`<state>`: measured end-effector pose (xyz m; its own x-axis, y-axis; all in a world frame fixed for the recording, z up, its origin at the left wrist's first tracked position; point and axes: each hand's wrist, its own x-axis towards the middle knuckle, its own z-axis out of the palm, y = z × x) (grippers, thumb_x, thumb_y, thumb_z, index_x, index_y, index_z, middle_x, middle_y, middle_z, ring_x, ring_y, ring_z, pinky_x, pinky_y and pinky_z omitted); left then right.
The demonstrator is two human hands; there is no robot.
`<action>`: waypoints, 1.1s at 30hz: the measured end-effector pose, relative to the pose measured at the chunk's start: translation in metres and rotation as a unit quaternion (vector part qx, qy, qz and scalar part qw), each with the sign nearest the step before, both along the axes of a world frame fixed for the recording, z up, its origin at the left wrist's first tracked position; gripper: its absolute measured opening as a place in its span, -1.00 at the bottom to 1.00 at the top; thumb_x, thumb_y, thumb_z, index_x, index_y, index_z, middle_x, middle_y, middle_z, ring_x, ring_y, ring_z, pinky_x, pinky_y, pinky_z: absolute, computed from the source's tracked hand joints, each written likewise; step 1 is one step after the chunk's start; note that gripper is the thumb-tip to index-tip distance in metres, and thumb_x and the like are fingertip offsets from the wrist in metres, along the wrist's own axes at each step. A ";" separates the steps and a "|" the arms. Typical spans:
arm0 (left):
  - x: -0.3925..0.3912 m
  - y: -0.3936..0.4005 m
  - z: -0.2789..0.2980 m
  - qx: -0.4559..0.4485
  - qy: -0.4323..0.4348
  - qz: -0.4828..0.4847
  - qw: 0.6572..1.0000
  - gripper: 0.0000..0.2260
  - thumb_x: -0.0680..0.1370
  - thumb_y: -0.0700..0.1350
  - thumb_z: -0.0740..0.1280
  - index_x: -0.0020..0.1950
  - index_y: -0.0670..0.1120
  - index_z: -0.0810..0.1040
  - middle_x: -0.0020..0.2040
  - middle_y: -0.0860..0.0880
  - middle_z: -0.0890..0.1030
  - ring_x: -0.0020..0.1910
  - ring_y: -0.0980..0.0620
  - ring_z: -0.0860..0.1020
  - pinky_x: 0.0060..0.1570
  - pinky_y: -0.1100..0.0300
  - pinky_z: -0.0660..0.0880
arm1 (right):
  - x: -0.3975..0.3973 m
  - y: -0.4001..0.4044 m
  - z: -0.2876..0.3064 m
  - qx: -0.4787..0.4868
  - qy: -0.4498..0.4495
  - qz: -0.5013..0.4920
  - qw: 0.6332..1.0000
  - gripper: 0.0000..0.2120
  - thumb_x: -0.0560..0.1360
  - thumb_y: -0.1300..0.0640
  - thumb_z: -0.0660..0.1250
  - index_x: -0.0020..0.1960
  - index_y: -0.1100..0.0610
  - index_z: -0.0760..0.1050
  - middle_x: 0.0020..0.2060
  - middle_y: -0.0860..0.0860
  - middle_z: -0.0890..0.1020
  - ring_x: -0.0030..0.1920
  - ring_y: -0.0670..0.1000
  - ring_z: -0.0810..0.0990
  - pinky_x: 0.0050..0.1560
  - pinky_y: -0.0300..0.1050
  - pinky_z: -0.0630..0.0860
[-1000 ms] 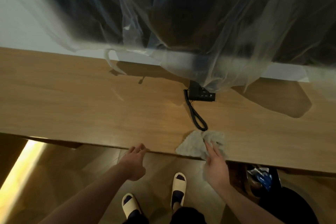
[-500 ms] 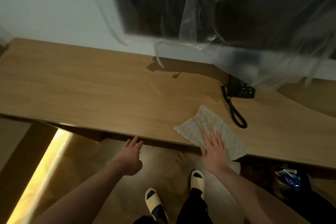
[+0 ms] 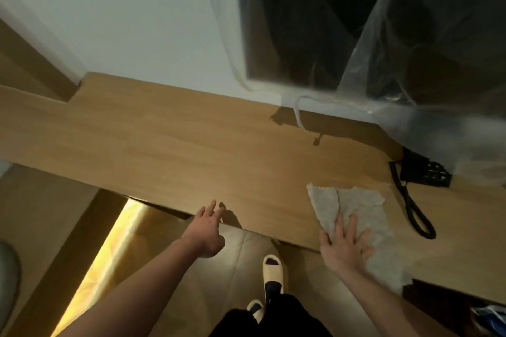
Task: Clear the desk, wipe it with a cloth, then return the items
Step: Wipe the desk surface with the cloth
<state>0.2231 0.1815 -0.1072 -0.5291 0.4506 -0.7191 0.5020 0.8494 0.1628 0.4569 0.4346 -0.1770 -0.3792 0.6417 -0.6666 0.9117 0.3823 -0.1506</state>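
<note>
A long wooden desk [image 3: 169, 150] runs across the head view. On its right part lies a pale grey cloth [image 3: 356, 208], spread flat, its near end hanging over the front edge. My right hand [image 3: 343, 246] presses flat on the cloth with fingers spread. My left hand [image 3: 206, 230] is at the desk's front edge, fingers straight and loosely spread, fingertips touching the edge and holding nothing.
A black telephone [image 3: 423, 171] with a looped cord [image 3: 416, 213] sits at the right rear of the desk. Clear plastic sheeting [image 3: 383, 68] drapes a dark screen on the wall above. Below are a lit floor strip [image 3: 109, 254] and my slippered feet [image 3: 271, 268].
My view has swung left along the desk. The cloth has been spread out flatter and pushed leftward under my right hand. My left hand stays at the front edge.
</note>
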 end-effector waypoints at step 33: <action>-0.270 -0.175 -0.024 0.108 0.008 -0.082 0.991 0.00 0.41 0.38 0.22 0.68 0.07 -0.23 0.66 0.00 -0.32 0.64 -0.18 -0.26 0.62 -0.19 -0.07 | -0.351 -0.281 0.062 -0.236 0.318 -0.070 0.915 -0.63 0.75 0.03 0.08 0.52 -0.10 0.40 0.58 -0.18 0.23 0.57 -0.17 0.12 0.57 -0.14 0.02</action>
